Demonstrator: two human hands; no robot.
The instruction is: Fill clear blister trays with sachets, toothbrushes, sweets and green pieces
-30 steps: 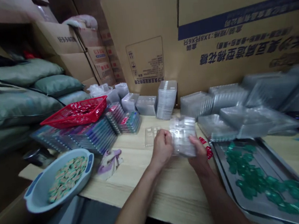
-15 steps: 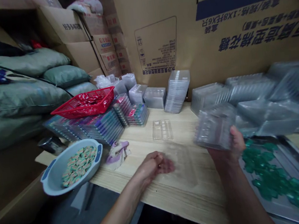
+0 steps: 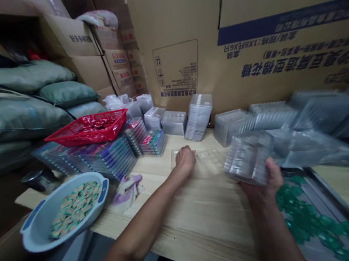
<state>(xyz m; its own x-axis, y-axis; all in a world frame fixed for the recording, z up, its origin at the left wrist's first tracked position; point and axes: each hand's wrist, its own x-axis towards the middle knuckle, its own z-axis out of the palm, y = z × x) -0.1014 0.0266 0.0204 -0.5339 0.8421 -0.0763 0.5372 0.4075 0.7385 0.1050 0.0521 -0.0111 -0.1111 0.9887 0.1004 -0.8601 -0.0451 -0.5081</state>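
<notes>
Tray stack (image 3: pixel 248 160) tilted, near edge sloping down rightward, long axis unclear; right hand (image 3: pixel 268 184) gripping, left hand (image 3: pixel 185 159): hold unclear.

Here's the left arm (image 3: pixel 153 207), stretched long up from the lower left, elbow (image 3: pixel 127 254) bent, and the left hand (image 3: pixel 186 160) sits knuckles up, fingers curled! Over on the right, a steep forearm (image 3: pixel 273 228), right hand (image 3: pixel 263 185) gripping, thumb (image 3: pixel 271 164) raised, fingers mostly hidden.
</notes>
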